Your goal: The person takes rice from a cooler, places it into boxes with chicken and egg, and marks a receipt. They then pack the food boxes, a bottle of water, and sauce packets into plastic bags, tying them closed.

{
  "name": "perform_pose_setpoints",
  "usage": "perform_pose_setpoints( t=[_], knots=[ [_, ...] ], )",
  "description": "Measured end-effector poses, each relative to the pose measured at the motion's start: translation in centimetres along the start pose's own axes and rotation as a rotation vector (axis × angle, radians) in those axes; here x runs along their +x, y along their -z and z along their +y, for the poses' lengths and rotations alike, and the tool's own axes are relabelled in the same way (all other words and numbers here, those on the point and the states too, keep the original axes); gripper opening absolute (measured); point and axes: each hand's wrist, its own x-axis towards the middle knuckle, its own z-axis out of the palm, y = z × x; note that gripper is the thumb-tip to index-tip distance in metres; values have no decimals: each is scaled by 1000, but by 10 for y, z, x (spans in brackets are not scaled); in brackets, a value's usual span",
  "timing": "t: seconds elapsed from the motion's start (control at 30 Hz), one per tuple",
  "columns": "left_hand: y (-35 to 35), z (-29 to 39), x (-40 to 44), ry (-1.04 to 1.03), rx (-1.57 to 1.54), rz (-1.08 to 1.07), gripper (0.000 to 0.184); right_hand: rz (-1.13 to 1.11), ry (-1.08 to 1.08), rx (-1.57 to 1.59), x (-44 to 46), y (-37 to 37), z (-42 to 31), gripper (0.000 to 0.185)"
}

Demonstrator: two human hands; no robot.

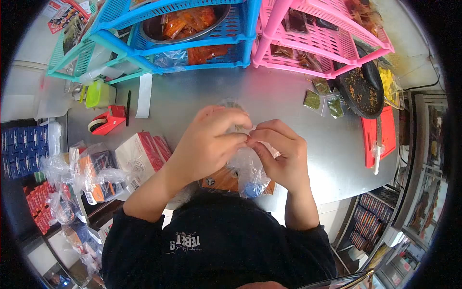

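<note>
My left hand (pixel 211 142) and my right hand (pixel 284 151) meet over the front part of the metal counter. Their fingertips pinch together on a thin clear plastic bag (pixel 248 164), which hangs between and below them. Near the bag's lower end shows something round and blue (pixel 253 189); I cannot tell if it is inside. Behind the bag, close to my body, is an orange-brown box (pixel 219 180), partly hidden by my left forearm and the plastic. More clear plastic shows beyond my left fingers.
Blue (pixel 192 45) and pink (pixel 317 41) plastic racks hold food packs along the back. To the left are a red tape dispenser (pixel 109 119), a green container (pixel 100 94) and bagged boxes (pixel 98 171). At right lie herb packets (pixel 313 100), a black pan (pixel 358 89) and a knife (pixel 378 144) on a red board.
</note>
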Motion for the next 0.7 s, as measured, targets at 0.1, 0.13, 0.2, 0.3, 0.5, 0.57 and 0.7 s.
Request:
perform_pose_setpoints(
  t=[0.1, 0.13, 0.2, 0.3, 0.5, 0.57, 0.7],
  knots=[
    [-14, -9, -8, 121, -286, 88, 14, 61, 11, 14, 2, -1, 0, 12],
    [-22, -14, -12, 174, -436, 154, 15, 63, 4, 54, 3, -3, -1, 12],
    [-31, -21, -15, 176, -475, 188, 14, 62, -2, 93, 3, -5, -1, 12],
    [-34, -26, -13, 144, -506, 194, 13, 35, -22, 151, 3, -5, 1, 11],
    [-34, -34, -14, 113, -458, 96, 17, 102, 23, 44, -4, -5, 5, 12],
    [-31, -35, -14, 134, -429, 88, 18, 117, -104, 472, -10, -10, 12, 5],
    [-36, -35, -9, 48, -323, 10, 15, -10, -334, 633, -17, -6, 9, 1]
  ],
)
